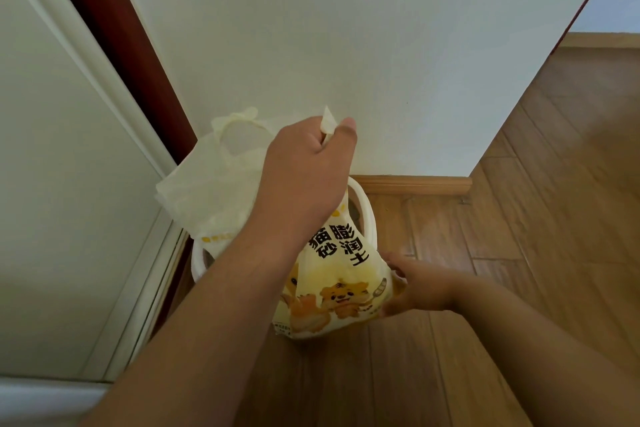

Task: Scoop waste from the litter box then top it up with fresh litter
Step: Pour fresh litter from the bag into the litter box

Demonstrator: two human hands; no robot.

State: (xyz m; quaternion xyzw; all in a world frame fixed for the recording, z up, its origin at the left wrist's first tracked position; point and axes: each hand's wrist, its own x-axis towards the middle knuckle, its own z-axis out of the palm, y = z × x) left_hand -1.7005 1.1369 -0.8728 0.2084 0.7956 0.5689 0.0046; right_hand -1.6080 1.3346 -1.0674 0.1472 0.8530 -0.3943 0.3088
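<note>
Soft yellow plastic litter bag (332,274), judged heavy and saggy, hanging tilted over white litter box (363,215) by wall. Left hand (308,163) pinching top corner; right hand (419,288) fingers curled gripping bottom. Best supported underneath.

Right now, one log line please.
left hand: pinches litter bag top | right hand: grips bag bottom | litter box: beneath

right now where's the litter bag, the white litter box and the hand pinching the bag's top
litter bag (341,295), head view, on its printed yellow front
white litter box (363,215), head view, on its right rim
left hand (308,163), head view, on the back of the hand
</note>
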